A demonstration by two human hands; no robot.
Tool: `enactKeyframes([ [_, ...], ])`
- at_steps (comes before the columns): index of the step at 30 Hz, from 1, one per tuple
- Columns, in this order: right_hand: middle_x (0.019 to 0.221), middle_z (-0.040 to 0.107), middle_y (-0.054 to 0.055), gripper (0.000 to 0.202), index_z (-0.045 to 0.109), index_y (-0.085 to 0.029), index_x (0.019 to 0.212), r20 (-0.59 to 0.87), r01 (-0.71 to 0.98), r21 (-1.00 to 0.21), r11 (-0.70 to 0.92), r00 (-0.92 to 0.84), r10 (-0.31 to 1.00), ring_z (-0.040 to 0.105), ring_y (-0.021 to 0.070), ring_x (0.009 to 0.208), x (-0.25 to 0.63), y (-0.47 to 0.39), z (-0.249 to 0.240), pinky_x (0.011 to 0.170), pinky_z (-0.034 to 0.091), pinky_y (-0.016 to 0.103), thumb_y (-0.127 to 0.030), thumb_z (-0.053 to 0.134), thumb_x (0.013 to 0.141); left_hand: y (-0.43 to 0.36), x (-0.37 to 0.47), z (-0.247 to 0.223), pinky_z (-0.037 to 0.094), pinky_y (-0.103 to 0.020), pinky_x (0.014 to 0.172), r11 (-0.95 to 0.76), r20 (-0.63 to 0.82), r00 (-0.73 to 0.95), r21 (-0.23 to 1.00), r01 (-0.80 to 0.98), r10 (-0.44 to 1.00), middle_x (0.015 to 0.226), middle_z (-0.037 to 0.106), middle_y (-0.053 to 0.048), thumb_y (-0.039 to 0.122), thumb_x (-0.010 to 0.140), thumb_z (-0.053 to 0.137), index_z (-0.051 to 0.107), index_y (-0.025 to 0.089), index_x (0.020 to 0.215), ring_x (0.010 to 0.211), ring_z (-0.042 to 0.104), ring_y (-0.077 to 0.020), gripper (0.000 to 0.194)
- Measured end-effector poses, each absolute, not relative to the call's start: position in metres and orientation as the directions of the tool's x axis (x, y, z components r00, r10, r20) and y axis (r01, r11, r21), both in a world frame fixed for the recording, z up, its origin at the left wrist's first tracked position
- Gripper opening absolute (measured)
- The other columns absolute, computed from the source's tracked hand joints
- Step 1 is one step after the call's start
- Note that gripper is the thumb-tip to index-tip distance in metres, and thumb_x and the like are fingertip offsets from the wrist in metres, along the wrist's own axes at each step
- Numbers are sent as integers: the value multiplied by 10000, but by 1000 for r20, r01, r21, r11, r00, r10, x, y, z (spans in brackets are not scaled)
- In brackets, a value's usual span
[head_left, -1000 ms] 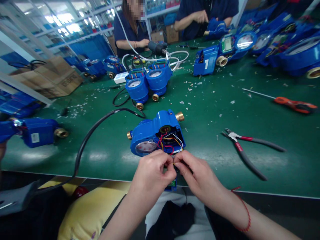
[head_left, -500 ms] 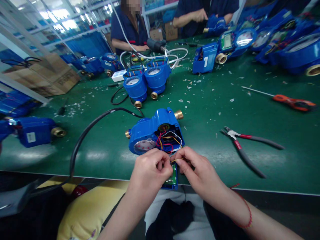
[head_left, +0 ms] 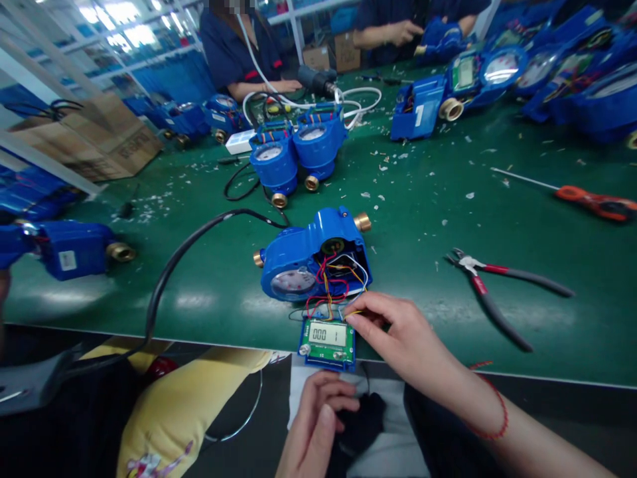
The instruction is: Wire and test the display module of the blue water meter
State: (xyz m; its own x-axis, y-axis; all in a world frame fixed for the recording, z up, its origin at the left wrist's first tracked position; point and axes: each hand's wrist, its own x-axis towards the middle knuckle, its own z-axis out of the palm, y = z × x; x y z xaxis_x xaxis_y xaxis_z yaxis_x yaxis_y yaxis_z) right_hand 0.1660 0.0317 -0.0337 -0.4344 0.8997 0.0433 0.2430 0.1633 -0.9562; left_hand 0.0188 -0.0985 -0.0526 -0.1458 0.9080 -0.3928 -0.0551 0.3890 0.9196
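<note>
A blue water meter [head_left: 318, 249] lies on the bench with its side housing uncovered and red, white and yellow wires coming out. They run to a green circuit board [head_left: 307, 335] in a blue frame at the bench's front edge; its LCD [head_left: 327, 334] shows digits. At the board's upper right corner, my right hand [head_left: 398, 332] pinches a thin yellow wire [head_left: 354, 312] between thumb and forefinger. Below the board, over my lap, my left hand [head_left: 318, 418] is off the bench, empty, its fingers loosely bent and apart.
Diagonal cutters [head_left: 478, 265] with grey handles lie open at the right, an orange screwdriver [head_left: 577, 194] beyond them. Several blue meters [head_left: 273, 162] stand farther back among scraps. A black cable [head_left: 159, 279] curves across the left. Co-workers [head_left: 243, 60] sit opposite.
My left hand has let go at the wires and dropped down towards my lap, uncovering the board and its display. My right hand stays at the board's corner. The view has shifted slightly.
</note>
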Motion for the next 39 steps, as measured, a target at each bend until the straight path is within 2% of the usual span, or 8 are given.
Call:
enactKeyframes([
  [3,682,588,-6,133,595,-172,734,-5,146,-987,59,-404,915,521,118,619,161,29,-32,561,398,230,-199,529,846,-94,25,-60,452,-292,707,384,-446,-169,872,-304,879,958,689,-84,614,783,556,554,209,958,871,645,-207,441],
  [6,639,533,-16,141,570,-163,715,-79,7,-997,-83,-387,919,479,101,576,154,24,-32,525,387,214,-249,543,824,-87,27,-57,477,-258,656,328,-466,-244,832,-447,850,849,707,-50,559,719,672,559,213,904,771,659,-174,408],
  [12,576,530,-40,216,590,-152,755,-257,-242,-897,-369,-393,883,473,59,492,141,12,-32,483,364,176,-358,641,793,-83,25,-46,501,-129,638,-37,-330,-513,814,-580,792,872,671,45,333,634,815,617,244,831,740,613,-75,293],
  [17,640,569,-41,197,619,-159,785,-281,-405,-789,-462,-430,858,480,25,511,133,3,-33,507,365,146,-345,683,798,-84,21,-36,557,-253,793,-52,-423,-388,618,-784,819,1089,680,-34,416,665,773,663,278,1040,905,652,-164,414],
  [23,655,593,-39,132,647,-180,777,-169,-396,-841,-369,-456,874,525,40,558,134,6,-34,534,419,144,-306,678,806,-69,18,-27,416,-400,1046,40,-284,-147,562,-826,948,1204,656,-53,473,675,741,643,295,1158,1158,566,-274,524],
  [28,710,643,-6,67,681,-177,746,-103,-294,-924,-244,-422,901,552,72,613,139,14,-30,560,454,172,-240,683,768,-56,13,-33,445,-368,1022,74,-241,-81,572,-817,967,1193,673,-46,332,783,678,653,283,1150,1145,589,-230,371],
  [34,596,582,-27,98,662,-163,771,-116,-190,-963,-191,-349,930,516,66,529,149,23,-28,504,429,165,-254,634,793,-54,1,-35,477,-419,996,37,-196,-122,654,-756,973,1203,671,-28,278,746,726,628,318,1171,1111,616,-239,438],
  [39,733,637,3,96,668,-180,846,-57,-105,-989,-103,-372,927,548,84,600,153,24,-31,547,442,187,-238,598,817,-55,-5,-36,482,-439,988,86,-211,-89,699,-710,973,1178,684,-43,305,689,776,631,316,1169,1107,617,-272,502],
])
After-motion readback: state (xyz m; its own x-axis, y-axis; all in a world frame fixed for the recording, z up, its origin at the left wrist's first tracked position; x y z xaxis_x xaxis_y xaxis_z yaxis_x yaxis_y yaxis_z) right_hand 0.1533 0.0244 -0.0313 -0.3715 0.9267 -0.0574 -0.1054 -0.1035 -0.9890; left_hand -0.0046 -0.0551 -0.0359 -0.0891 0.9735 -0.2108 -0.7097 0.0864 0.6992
